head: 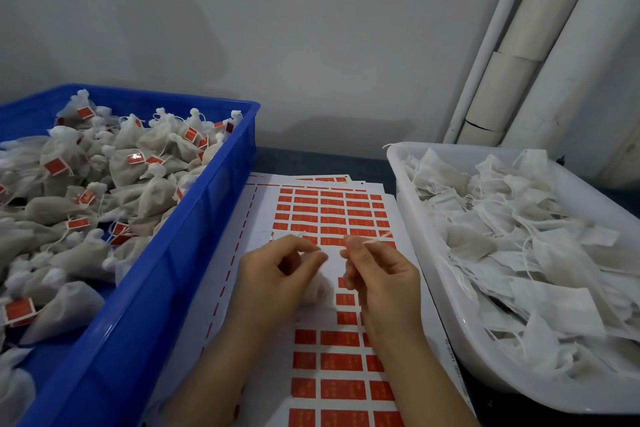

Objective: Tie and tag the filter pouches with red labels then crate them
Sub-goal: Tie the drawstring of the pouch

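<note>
My left hand (277,270) and my right hand (377,270) meet over a sheet of red labels (329,215). Between them hangs a small white filter pouch (317,286), partly hidden by my fingers. Both hands pinch its white drawstring, and a string end (384,236) sticks out past my right fingertips. A blue crate (194,229) on the left holds several tied pouches with red tags (55,166). A white tub (450,305) on the right holds several flat pouches with loose strings (526,246).
More label sheets lie stacked under the top one on the dark table. A grey wall stands behind. Pale pipes and cardboard tubes (516,55) lean in the back right corner. The crate and the tub flank the sheets closely.
</note>
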### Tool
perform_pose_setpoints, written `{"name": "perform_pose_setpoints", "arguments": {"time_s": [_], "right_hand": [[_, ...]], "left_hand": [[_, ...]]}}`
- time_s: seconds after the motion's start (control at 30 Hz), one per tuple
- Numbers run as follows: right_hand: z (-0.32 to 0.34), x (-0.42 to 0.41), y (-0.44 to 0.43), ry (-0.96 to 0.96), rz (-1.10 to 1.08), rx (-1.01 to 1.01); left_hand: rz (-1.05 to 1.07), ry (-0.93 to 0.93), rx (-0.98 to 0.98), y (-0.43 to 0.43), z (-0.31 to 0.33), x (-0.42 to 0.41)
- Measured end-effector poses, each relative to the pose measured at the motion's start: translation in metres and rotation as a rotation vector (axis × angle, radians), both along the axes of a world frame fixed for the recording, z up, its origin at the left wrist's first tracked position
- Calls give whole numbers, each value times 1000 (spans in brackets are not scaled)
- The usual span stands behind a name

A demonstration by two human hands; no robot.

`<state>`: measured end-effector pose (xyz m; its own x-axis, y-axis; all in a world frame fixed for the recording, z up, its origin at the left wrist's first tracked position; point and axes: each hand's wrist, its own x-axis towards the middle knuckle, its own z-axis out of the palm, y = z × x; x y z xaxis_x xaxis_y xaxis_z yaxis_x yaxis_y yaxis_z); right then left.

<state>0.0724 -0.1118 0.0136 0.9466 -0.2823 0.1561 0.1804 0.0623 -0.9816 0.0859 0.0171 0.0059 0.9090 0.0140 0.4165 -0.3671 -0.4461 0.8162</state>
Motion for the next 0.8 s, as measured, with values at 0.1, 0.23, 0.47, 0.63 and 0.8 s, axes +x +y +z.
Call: {"name": "perform_pose_setpoints", "arguments": {"time_s": [0.1, 0.23, 0.47, 0.63, 0.8], "right_hand": [[1, -2, -1, -65, 60, -92], [1, -6, 1, -121, 369, -244], [-3, 1, -11, -150, 301, -510], [0, -1, -17, -46, 540, -388], [-4, 3, -14, -56, 305, -349]], "left_hand": [[-52, 110, -294, 2, 3, -1], [-87, 210, -529, 3, 8, 0], [-349, 242, -505, 8, 14, -1], [-375, 209, -415, 14, 12, -1], [-149, -80, 32, 9, 8, 0]]}}
